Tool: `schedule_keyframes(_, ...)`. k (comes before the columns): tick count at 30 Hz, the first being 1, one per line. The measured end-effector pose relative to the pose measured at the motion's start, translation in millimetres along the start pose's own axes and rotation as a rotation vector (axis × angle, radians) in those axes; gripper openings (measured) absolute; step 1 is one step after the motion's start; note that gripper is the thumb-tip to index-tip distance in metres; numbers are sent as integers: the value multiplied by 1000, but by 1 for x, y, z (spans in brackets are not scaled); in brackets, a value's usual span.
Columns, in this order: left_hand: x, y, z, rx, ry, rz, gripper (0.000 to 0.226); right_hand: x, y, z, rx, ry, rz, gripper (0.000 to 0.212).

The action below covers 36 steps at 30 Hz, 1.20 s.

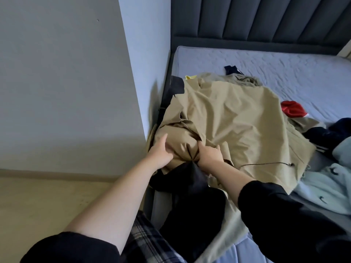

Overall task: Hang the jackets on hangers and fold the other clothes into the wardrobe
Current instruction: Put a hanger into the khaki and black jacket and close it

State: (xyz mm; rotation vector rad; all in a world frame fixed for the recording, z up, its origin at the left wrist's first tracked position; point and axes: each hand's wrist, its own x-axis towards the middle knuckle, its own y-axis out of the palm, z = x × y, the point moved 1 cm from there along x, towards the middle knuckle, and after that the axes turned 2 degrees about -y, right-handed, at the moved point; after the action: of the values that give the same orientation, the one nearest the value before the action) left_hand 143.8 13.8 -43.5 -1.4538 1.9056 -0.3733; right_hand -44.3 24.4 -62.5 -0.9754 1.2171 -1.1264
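A large tan jacket [233,118] lies spread over a pile of clothes on the bed, with a thin black drawcord along its lower edge. My left hand [160,152] grips a bunched part of the jacket at its near left corner, thumb up against the fabric. My right hand [209,156] pinches a gathered fold of the same jacket just to the right. Under both hands a black garment [182,179] hangs over the bed's edge.
The bare mattress [284,69] meets a dark padded headboard [256,18] at the back. A red garment [292,109], dark navy clothes [326,133] and a pale blue sweatshirt [326,183] lie right of the jacket. A grey wall [66,82] and beige floor [47,202] are at left.
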Motion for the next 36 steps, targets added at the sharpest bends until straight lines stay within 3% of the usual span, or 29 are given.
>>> schedule_keyframes(2,7,6,7,9,-33,-20,78,3,0,-2,69,-3,-99,26)
schedule_keyframes(4,12,13,15,109,-22,-13,75,6,-9,-6,236,30,-146,15)
schedule_keyframes(6,16,19,25,227,45,7,75,9,-24,-14,386,88,-237,18)
schedule_keyframes(11,17,19,29,445,244,66,78,20,-82,-48,486,277,-604,34)
schedule_keyframes(15,16,13,23,526,286,157,97,31,-102,-67,486,360,-486,24)
schedule_keyframes(18,11,9,22,664,320,226,85,28,-96,-68,452,294,-341,12)
schedule_keyframes(20,7,9,25,764,297,207,78,22,-90,-64,420,240,-293,16)
schedule_keyframes(23,6,12,29,575,203,109,44,4,-88,-47,366,-8,-543,44)
schedule_keyframes(25,2,12,26,488,181,68,19,-16,-92,-21,423,-137,-645,35)
schedule_keyframes(27,0,10,22,441,207,8,5,-35,-94,6,498,-131,-401,21)
schedule_keyframes(29,-5,2,15,370,198,-80,5,-48,-88,22,397,-136,9,46)
schedule_keyframes(31,-11,-7,5,265,176,-160,17,-63,-78,30,159,-228,296,67)
schedule_keyframes(33,-17,-13,-6,191,178,-190,24,-70,-69,25,-118,-310,305,52)
schedule_keyframes(35,-24,-16,-19,174,188,-179,23,-69,-76,14,-324,-299,121,26)
schedule_keyframes(36,-29,-17,-27,192,199,-170,23,-65,-84,7,-372,-263,32,24)
